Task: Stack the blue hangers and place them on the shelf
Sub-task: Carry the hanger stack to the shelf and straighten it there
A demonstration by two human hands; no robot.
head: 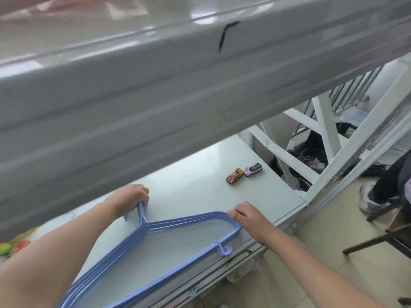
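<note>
Step in hand: the blue hangers [155,247] lay as one nested stack flat on the shelf [200,185], so by judgement the stacking was done and the placing was at its last stage — setting down or squaring up.
Stack position: along the near edge of the shelf, under the grey upper tier [155,96]; hook necks pointed toward the back, one shoulder end reached the right, and the other end ran out of view behind the left forearm.
Left hand [131,196]: fingers curled around the hook necks of the stack, gripping them where the hooks rose from the shoulders.
Right hand [246,215]: fingers bent over the right shoulder end of the stack and holding it; whether the thumb closed underneath could not be told.
Alignment: the wires ran close and parallel; small clip hooks [223,248] on the lower bar jutted toward the shelf lip.
Neighbouring items: an orange toy car [234,176] and a silver toy car [252,169] stood just beside each other farther back on the shelf, well apart from the stack.
Next move, as judged: release both hands without dragging the stack — the lower bar lay near the edge, so a nudge inward might be called for first.
Risk: a snagged finger could pull the top hanger askew.
</note>
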